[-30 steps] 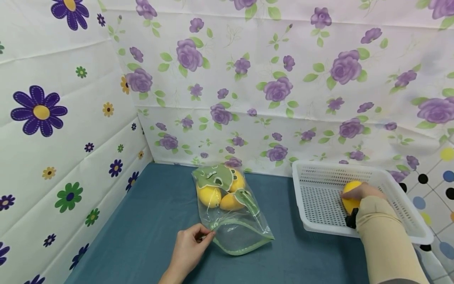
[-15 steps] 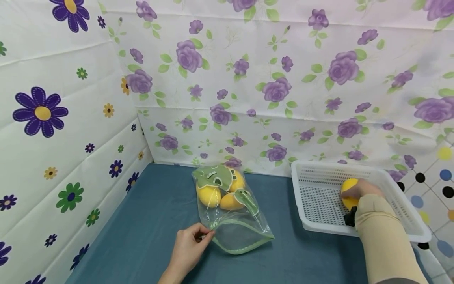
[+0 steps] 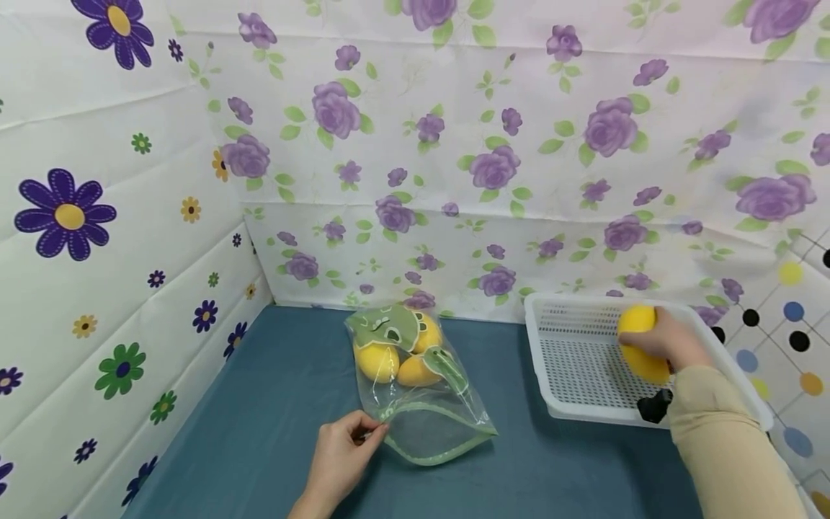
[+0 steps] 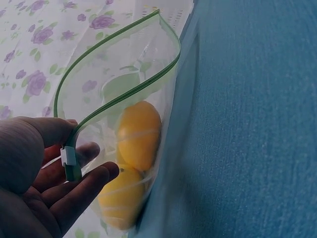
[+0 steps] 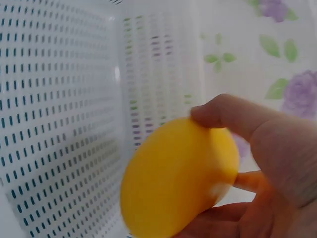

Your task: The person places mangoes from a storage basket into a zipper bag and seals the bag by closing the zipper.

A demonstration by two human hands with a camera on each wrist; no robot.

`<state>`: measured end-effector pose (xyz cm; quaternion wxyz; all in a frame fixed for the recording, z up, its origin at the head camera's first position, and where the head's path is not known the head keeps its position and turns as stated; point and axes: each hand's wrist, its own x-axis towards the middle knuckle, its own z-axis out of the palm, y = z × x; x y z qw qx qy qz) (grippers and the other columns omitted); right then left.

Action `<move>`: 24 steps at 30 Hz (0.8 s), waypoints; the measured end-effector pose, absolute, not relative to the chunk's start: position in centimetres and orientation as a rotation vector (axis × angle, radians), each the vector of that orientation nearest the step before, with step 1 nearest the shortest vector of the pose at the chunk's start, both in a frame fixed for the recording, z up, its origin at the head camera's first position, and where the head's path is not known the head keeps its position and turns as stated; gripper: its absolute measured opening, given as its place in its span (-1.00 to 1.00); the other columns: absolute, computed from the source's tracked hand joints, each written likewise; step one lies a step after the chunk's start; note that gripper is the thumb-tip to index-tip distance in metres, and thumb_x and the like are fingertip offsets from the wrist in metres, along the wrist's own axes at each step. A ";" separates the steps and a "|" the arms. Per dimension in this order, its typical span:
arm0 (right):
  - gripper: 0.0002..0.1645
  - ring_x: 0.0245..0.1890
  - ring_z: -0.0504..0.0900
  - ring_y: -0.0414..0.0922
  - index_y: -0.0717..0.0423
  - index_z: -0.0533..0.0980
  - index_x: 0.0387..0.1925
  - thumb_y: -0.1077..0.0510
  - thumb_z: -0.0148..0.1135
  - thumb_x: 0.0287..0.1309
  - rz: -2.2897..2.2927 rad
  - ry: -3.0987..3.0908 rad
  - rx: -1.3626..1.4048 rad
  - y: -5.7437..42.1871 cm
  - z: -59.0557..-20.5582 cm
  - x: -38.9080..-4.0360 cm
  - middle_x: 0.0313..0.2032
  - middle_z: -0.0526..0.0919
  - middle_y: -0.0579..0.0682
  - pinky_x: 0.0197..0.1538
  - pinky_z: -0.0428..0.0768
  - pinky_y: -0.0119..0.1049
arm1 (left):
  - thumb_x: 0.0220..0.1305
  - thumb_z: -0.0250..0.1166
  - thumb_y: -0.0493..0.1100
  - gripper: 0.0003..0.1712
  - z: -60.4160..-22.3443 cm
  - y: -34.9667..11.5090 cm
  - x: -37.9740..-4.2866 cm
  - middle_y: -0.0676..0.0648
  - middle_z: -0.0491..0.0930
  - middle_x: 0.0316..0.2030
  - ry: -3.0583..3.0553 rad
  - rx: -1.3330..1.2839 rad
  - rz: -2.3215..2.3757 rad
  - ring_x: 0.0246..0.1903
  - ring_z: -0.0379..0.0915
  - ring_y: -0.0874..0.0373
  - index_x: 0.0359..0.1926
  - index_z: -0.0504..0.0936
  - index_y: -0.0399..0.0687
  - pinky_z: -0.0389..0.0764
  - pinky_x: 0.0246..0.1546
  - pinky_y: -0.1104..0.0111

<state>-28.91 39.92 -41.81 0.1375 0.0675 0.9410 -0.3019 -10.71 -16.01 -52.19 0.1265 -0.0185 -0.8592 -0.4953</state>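
My left hand (image 3: 344,458) pinches the left corner of a clear zip bag (image 4: 119,94) by its green zip edge, beside a white slider (image 4: 68,155). The bag's mouth gapes toward me. Inside it lie several yellow fruits (image 3: 378,362), partly hidden by green printed patches. On the right, my right hand (image 3: 677,339) grips a yellow mango (image 5: 173,178) with thumb and fingers around it. The mango is held up off the floor of a white perforated basket (image 3: 570,414). In the right wrist view its far side is covered by my fingers.
Teal cloth (image 3: 272,404) covers the table between bag and basket. A flowered sheet (image 3: 454,238) hangs as a wall directly behind both, and another flowered sheet (image 3: 117,310) closes off the left. A dotted sheet (image 3: 778,360) stands right of the basket.
My right hand has lifted the mango up from the basket floor and tilted it. The left hand keeps its pinch on the bag. The head view has shifted slightly.
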 end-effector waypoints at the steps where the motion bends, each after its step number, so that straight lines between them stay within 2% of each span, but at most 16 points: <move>1: 0.48 -0.04 0.56 0.46 0.55 -0.40 0.58 -0.36 0.30 0.38 -0.891 2.746 0.180 40.0 -41.6 -28.7 0.18 0.25 0.70 -0.25 0.72 0.09 | 0.31 0.57 -0.20 -0.79 -52.2 -16.0 -10.7 0.20 0.76 -0.44 -2.497 -0.055 -1.444 -0.50 0.64 0.35 -0.42 0.76 0.15 0.65 -0.46 0.41; 4: 0.45 -0.04 0.56 0.45 0.51 -0.38 0.60 -0.45 0.18 0.43 -0.931 2.809 0.153 40.2 -40.8 -28.0 0.22 0.26 0.67 -0.27 0.74 0.09 | 0.31 0.57 -0.21 -0.79 -52.3 -15.9 -10.7 0.20 0.76 -0.44 -2.485 -0.057 -1.453 -0.51 0.64 0.34 -0.42 0.77 0.16 0.65 -0.47 0.41; 7: 0.46 0.00 0.56 0.47 0.41 -0.44 0.63 -0.49 0.13 0.44 -0.952 2.846 0.146 40.4 -40.3 -27.3 0.30 0.18 0.72 -0.28 0.76 0.07 | 0.31 0.57 -0.22 -0.79 -52.4 -15.9 -10.7 0.21 0.75 -0.45 -2.478 -0.056 -1.457 -0.52 0.64 0.32 -0.42 0.77 0.16 0.63 -0.48 0.41; 11: 0.46 0.07 0.53 0.55 0.27 -0.49 0.66 -0.51 0.15 0.42 -0.941 2.896 0.103 39.9 -39.7 -26.3 0.35 0.11 0.78 -0.26 0.74 0.11 | 0.31 0.57 -0.23 -0.78 -52.5 -15.9 -10.8 0.23 0.75 -0.45 -2.467 -0.068 -1.452 -0.52 0.63 0.33 -0.43 0.77 0.17 0.63 -0.48 0.42; 15: 0.46 0.14 0.52 0.58 0.09 -0.47 0.71 -0.52 0.22 0.38 -0.949 2.952 0.017 38.4 -39.1 -25.0 0.36 0.22 0.77 -0.19 0.71 0.20 | 0.30 0.58 -0.24 -0.77 -52.4 -15.9 -10.8 0.23 0.75 -0.45 -2.460 -0.071 -1.453 -0.51 0.63 0.35 -0.43 0.76 0.17 0.63 -0.47 0.42; 19: 0.40 0.12 0.60 0.53 -0.13 -0.43 0.74 -0.41 0.32 0.39 -1.019 2.960 -0.113 36.3 -38.6 -23.4 0.34 0.32 0.72 -0.17 0.74 0.17 | 0.30 0.58 -0.24 -0.77 -52.3 -15.9 -10.7 0.23 0.74 -0.46 -2.470 -0.055 -1.448 -0.52 0.62 0.35 -0.44 0.77 0.15 0.63 -0.47 0.42; 24: 0.36 0.07 0.69 0.43 -0.26 -0.32 0.76 -0.25 0.46 0.36 -1.046 2.983 -0.320 33.8 -38.0 -21.3 0.32 0.44 0.62 -0.17 0.77 0.11 | 0.30 0.58 -0.23 -0.78 -52.2 -15.9 -10.7 0.22 0.74 -0.46 -2.478 -0.060 -1.433 -0.51 0.62 0.36 -0.43 0.77 0.15 0.63 -0.47 0.42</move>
